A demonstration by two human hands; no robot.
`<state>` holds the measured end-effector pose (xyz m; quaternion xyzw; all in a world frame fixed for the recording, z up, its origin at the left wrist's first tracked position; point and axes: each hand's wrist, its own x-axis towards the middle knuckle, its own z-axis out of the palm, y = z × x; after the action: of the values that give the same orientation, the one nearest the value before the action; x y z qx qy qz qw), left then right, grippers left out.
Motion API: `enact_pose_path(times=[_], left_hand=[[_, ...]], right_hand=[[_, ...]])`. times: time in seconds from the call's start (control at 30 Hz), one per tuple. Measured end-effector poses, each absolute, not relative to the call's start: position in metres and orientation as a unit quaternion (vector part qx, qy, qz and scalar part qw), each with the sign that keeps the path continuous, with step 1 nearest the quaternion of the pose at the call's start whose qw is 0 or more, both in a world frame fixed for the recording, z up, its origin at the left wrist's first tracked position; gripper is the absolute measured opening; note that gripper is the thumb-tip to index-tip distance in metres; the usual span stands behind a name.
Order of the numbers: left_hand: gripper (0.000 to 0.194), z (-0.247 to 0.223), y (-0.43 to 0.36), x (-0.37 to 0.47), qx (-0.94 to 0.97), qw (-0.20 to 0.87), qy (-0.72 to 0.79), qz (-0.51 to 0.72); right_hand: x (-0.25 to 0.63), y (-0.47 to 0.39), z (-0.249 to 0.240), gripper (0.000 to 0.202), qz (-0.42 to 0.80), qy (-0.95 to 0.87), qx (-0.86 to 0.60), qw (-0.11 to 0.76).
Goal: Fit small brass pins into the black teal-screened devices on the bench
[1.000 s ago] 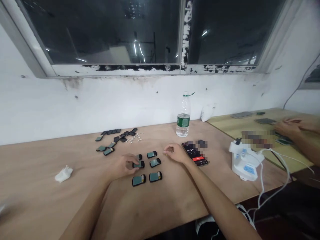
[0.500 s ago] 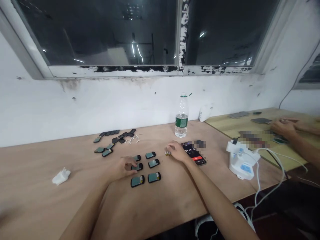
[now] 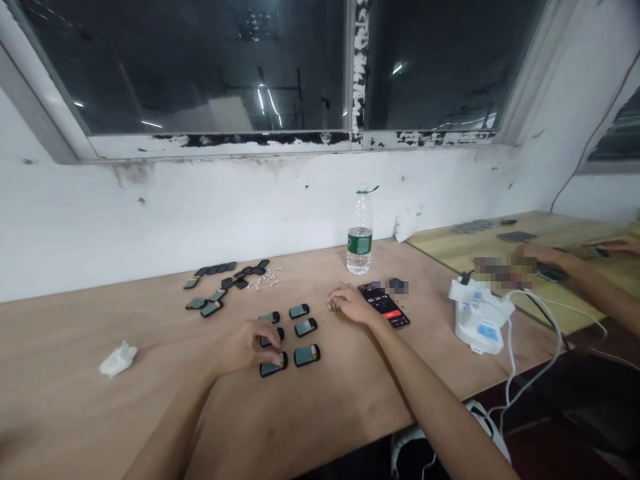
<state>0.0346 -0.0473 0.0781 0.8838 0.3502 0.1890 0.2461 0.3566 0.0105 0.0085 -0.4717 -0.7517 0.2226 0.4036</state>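
Observation:
Several small black-cased devices with grey-green faces lie in two columns on the table. My left hand (image 3: 243, 350) is over the left column, thumb and fingers apart. Its thumb is at the silver-and-yellow end piece of the nearest device (image 3: 270, 365), and its fingers partly cover the middle device (image 3: 263, 341). Whether the thumb presses there I cannot tell. In the right column, the nearest device (image 3: 306, 355) carries a similar end piece. My right hand (image 3: 350, 301) rests with bent, spread fingers over small silver-and-yellow cylinders (image 3: 331, 307), partly hidden under the fingertips.
A phone (image 3: 387, 307) showing a timer lies beside my right wrist. Behind stand a water bottle (image 3: 359, 243) and black cases (image 3: 245, 273) with small white pieces (image 3: 260, 281). A white power strip (image 3: 477, 320) with cables sits right; crumpled tissue (image 3: 119, 360) left. A co-worker's hands (image 3: 543, 259) work farther right.
My left hand has moved toward me, from the middle device to the nearest one of the left column. My right hand stays by the cylinders, its fingers shifted slightly. The view has shifted a little.

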Motion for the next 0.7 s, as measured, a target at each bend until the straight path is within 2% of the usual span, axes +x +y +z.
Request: enact_pose_path(times=[0.13, 0.27, 0.43, 0.6, 0.7], left_hand=[[0.021, 0.064, -0.051, 0.051, 0.901, 0.248, 0.300, 0.194], [0.027, 0.049, -0.059, 0.069, 0.913, 0.203, 0.290, 0.204], [0.019, 0.041, -0.064, 0.079, 0.923, 0.136, 0.319, 0.169], [0.010, 0.031, -0.053, 0.074, 0.909, 0.093, 0.300, 0.275], [0.010, 0.029, -0.045, 0.070, 0.895, 0.065, 0.290, 0.334]], right_hand=[[0.360, 0.013, 0.010, 0.029, 0.196, -0.722, -0.485, 0.453], [0.361, 0.013, 0.013, 0.028, 0.185, -0.696, -0.487, 0.495], [0.356, 0.004, 0.020, 0.029, 0.209, -0.720, -0.456, 0.479], [0.342, -0.014, 0.030, 0.026, 0.289, -0.779, -0.376, 0.411], [0.326, -0.024, 0.032, 0.015, 0.367, -0.785, -0.306, 0.394]])
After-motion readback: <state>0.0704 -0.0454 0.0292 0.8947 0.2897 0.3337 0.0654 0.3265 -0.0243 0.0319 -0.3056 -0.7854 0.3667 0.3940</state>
